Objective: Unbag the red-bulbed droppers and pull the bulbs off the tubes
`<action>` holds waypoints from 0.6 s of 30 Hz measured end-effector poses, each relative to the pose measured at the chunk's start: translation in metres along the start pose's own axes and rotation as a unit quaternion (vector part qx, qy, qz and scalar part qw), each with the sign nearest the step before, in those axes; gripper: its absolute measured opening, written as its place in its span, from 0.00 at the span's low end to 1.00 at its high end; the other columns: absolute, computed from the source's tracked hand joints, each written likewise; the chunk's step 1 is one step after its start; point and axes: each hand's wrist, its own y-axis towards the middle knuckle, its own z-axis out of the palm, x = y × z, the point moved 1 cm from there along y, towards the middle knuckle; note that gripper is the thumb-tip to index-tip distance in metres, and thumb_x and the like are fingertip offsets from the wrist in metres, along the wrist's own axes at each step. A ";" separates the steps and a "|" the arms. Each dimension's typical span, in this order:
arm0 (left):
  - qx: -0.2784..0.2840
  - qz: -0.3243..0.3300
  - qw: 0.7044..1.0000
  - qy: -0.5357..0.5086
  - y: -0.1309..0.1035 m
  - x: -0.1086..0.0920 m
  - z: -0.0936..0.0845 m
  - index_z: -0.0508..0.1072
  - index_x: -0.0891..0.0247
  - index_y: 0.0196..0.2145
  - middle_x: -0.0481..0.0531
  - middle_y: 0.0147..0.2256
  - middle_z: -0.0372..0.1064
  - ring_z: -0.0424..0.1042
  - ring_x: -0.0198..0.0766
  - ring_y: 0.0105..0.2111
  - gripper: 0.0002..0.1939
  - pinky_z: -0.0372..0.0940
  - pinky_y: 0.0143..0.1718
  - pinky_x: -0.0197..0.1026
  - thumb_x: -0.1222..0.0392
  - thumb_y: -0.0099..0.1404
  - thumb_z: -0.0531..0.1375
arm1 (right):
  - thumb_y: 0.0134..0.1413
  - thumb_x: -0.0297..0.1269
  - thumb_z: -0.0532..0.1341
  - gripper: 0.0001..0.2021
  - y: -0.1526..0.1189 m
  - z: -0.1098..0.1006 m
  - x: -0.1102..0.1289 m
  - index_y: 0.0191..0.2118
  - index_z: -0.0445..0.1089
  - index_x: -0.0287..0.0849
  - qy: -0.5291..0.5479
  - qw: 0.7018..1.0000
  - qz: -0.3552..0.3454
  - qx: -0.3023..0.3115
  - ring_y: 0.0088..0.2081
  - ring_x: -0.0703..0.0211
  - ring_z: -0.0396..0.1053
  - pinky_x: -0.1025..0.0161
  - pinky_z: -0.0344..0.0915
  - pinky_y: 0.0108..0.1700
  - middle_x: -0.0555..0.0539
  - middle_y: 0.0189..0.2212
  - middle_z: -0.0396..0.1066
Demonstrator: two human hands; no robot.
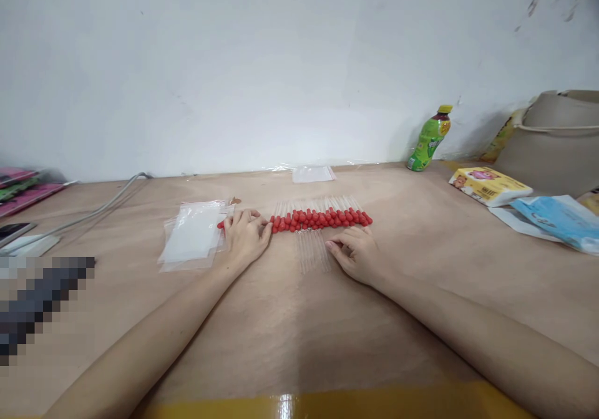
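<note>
A long row of droppers with red rubber bulbs (321, 219) lies across the middle of the table, their clear tubes pointing to the wall. Just in front of the row is a small group of loose clear tubes (306, 252), laid side by side. My left hand (246, 235) rests at the row's left end, fingers spread and slightly bent, thumb by the nearest bulbs. Another red bulb (221, 225) shows past its far side. With thumb and forefinger together, my right hand (358, 254) pinches at the rightmost clear tube; its other fingers curl near the bulbs.
Clear plastic bags (194, 232) lie stacked left of my left hand, and another bag (313, 174) is by the wall. A green bottle (429, 138), a tissue pack (489, 185), a blue packet (561, 219) and a grey bin (552, 144) stand right. A cable (107, 202) runs left.
</note>
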 end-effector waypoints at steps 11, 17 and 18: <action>-0.068 -0.036 0.996 -0.036 -0.014 0.003 -0.014 0.74 0.61 0.31 0.55 0.37 0.68 0.63 0.47 0.41 0.09 0.52 0.41 0.50 0.55 0.60 0.56 | 0.54 0.34 0.55 0.08 0.000 -0.002 -0.002 0.37 0.69 0.42 0.047 0.998 -0.033 -0.036 0.35 0.58 0.66 0.59 0.62 0.39 0.44 0.32 0.68; -0.037 0.120 0.986 -0.107 -0.034 -0.009 -0.035 0.72 0.59 0.33 0.52 0.36 0.70 0.64 0.42 0.38 0.05 0.56 0.41 0.47 0.58 0.59 0.57 | 0.54 0.35 0.56 0.23 0.000 -0.009 -0.004 0.56 0.57 0.42 -0.013 0.990 -0.123 -0.062 0.55 0.52 0.57 0.51 0.57 0.54 0.41 0.53 0.61; -0.029 0.146 0.982 -0.119 -0.035 -0.012 -0.036 0.72 0.59 0.34 0.51 0.36 0.70 0.65 0.41 0.37 0.05 0.56 0.41 0.46 0.59 0.59 0.57 | 0.54 0.36 0.55 0.23 0.000 -0.010 -0.003 0.57 0.56 0.42 -0.027 0.989 -0.141 -0.045 0.56 0.51 0.55 0.51 0.55 0.56 0.41 0.54 0.60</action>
